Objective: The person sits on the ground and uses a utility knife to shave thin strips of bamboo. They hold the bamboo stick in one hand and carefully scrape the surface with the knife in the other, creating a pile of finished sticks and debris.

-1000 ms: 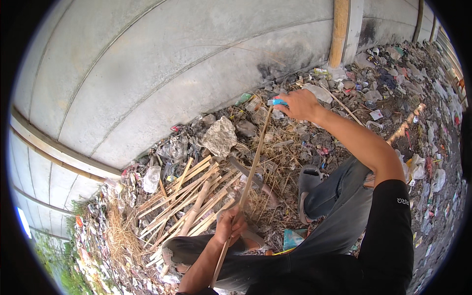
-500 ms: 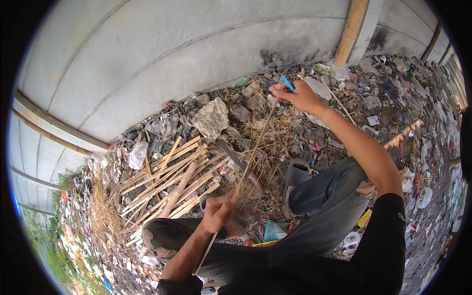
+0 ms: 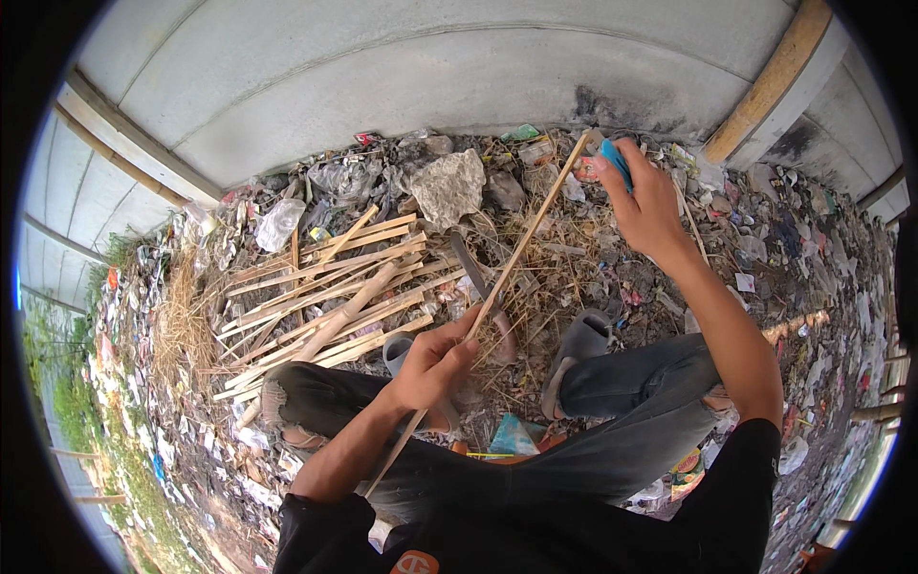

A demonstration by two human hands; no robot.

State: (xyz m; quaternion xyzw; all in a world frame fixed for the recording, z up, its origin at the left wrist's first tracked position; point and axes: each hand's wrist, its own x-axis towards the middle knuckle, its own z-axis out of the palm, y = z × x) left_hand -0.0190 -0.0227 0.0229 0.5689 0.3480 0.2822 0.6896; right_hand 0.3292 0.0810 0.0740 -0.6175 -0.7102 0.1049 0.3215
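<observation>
My left hand [image 3: 438, 365] is closed around a long thin bamboo strip [image 3: 524, 244], which slants from near my lap up to the far right. In my right hand [image 3: 643, 196] is a blue-handled cutter knife [image 3: 614, 163]; its short grey blade lies against the strip's far end. Left of the strip, split bamboo sticks [image 3: 330, 277] lie in a loose pile on the ground. A curved dark blade [image 3: 466, 263] with a brown handle [image 3: 504, 340] rests behind the strip, partly hidden by it.
A rough grey rock [image 3: 448, 188] sits beyond the pile, near the concrete wall [image 3: 402, 81]. Plastic litter and dry straw [image 3: 182, 320] cover the ground. My knees and grey sandals [image 3: 581, 340] are close below my hands. A bamboo post [image 3: 770, 81] stands against the wall.
The view has shifted. My right hand has turned, and the knife's grey blade now shows at the strip's far end. My left hand keeps its hold on the strip.
</observation>
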